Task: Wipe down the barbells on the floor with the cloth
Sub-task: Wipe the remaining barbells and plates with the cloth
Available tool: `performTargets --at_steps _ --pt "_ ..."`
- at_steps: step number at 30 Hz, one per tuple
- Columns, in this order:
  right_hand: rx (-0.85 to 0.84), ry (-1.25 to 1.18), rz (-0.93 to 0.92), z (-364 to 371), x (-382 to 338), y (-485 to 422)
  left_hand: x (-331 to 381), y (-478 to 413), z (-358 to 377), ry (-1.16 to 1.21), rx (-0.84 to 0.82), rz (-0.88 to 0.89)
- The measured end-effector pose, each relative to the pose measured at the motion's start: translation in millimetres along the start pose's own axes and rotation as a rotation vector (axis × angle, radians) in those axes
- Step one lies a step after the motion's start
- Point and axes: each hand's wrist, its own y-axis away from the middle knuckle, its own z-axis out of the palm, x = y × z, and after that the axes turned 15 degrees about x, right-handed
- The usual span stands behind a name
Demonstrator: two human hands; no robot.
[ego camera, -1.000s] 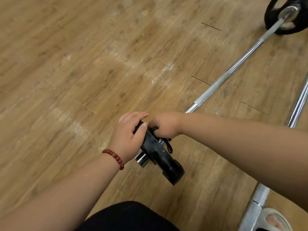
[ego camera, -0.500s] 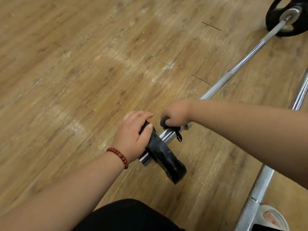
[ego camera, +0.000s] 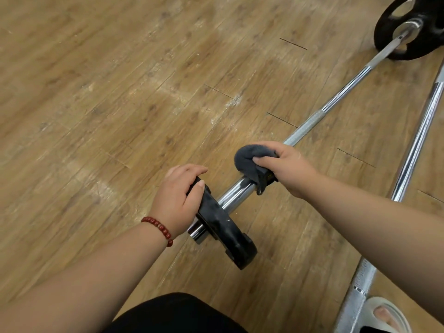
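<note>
Barbell diag., near-left to far-right

Text, labels, brands, numbers, signs: none legible. Checked: near plate, far plate, barbell, second bar, cloth. Any marking on the far plate is too small to tell.
</note>
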Motion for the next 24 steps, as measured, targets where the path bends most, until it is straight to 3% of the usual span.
performTargets --at_steps 3,6,8,10,11,14,15,19,20,24 --pt "0.203 0.176 -0.239 -3.9 3.9 -7.0 3.9 2.0 0.7 -0.028 -0.012 0.024" --pt "0.029 0.58 -0.438 10.5 26.5 6.6 6.2 3.9 1.4 -0.062 -0.024 0.049" --pt "-0.052 0.906 -0.714 19.3 46.3 18.4 5.9 5.5 0.9 -0.074 -0.037 0.057" --pt "-0.063 1.002 -0.91 8.6 56.3 9.0 7.1 6.8 0.4 -0.089 -0.053 0.067" --pt "-0.057 1.003 -0.904 2.0 55.0 3.4 8.4 6.9 0.6 -0.097 -0.061 0.075" --pt "0.086 0.927 -0.576 18.3 44.8 13.6 10.1 4.9 0.0 -0.1 -0.07 0.068" --pt "0.145 0.936 -0.555 30.4 48.3 21.4 9.7 4.6 -0.7 -0.095 -0.068 0.061" --pt "0.08 1.109 -0.934 16.9 64.8 16.9 6.2 2.8 -2.4 -0.096 -0.074 0.047" --pt "0.097 1.1 -0.948 10.1 64.3 10.0 6.3 2.4 -2.3 -0.105 -0.079 0.046" --pt "0.33 0.716 -0.542 33.7 61.2 20.5 10.0 0.9 1.5 -0.112 -0.08 0.062"
